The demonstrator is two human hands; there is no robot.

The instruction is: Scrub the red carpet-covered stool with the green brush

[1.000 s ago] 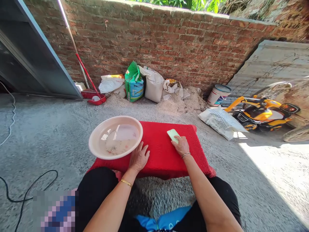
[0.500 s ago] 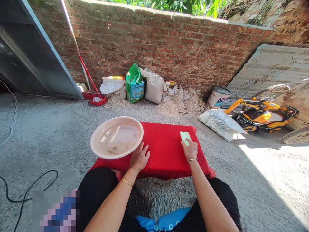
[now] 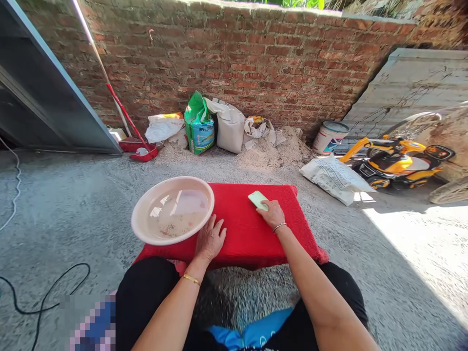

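My right hand (image 3: 271, 213) grips a pale green, flat, rectangular piece with rounded corners (image 3: 258, 199), down at the surface of a red fuzzy cloth (image 3: 248, 234). Whether this is a phone, a brush or something else, I cannot tell. The cloth covers a low table in front of my knees. With fingers spread, my left hand (image 3: 211, 240) lies flat on the cloth, right beside the rim of a pale pink basin (image 3: 137, 224). Water stands in the basin, with bits of debris at its bottom. The basin sits on the table's left side and overhangs its edge.
Sacks (image 3: 230, 129), a green bag (image 3: 199, 126) and spilled grain line the brick wall (image 3: 234, 63). A red dustpan (image 3: 146, 155) stands at left. A bucket (image 3: 331, 136), a white sack (image 3: 332, 178) and a yellow ride-on toy (image 3: 398, 163) are at right. A black cable (image 3: 47, 297) crosses the floor.
My right hand has slid left over the cloth with the pale green piece, which is now turned aslant. My left hand stays by the basin. The view has tipped slightly downward.
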